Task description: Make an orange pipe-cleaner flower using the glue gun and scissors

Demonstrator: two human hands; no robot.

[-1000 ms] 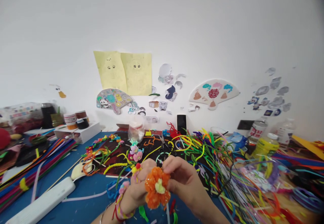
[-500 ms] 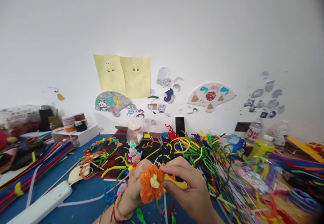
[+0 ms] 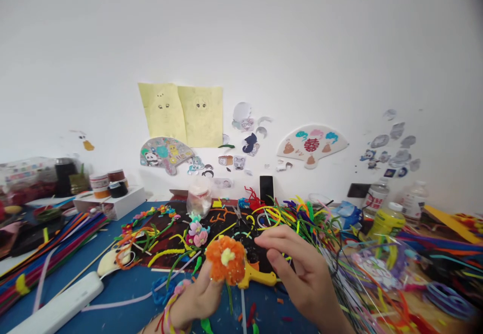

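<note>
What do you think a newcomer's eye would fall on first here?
The orange pipe-cleaner flower in the left hand at bottom centre comes first, the open right hand beside it. Behind, bright pipe cleaners heap on the table, and a paper fan hangs on the wall.

The orange pipe-cleaner flower (image 3: 225, 259) hid the fingertips of your left hand (image 3: 196, 296), so its grip couldn't be seen. Your right hand (image 3: 302, 268) was slightly blurred, and the bottom edge cut off both your forearms. The yellow handle (image 3: 257, 275) ran out of sight behind the flower. The plastic bottle's (image 3: 377, 195) label was too small to read.
</note>
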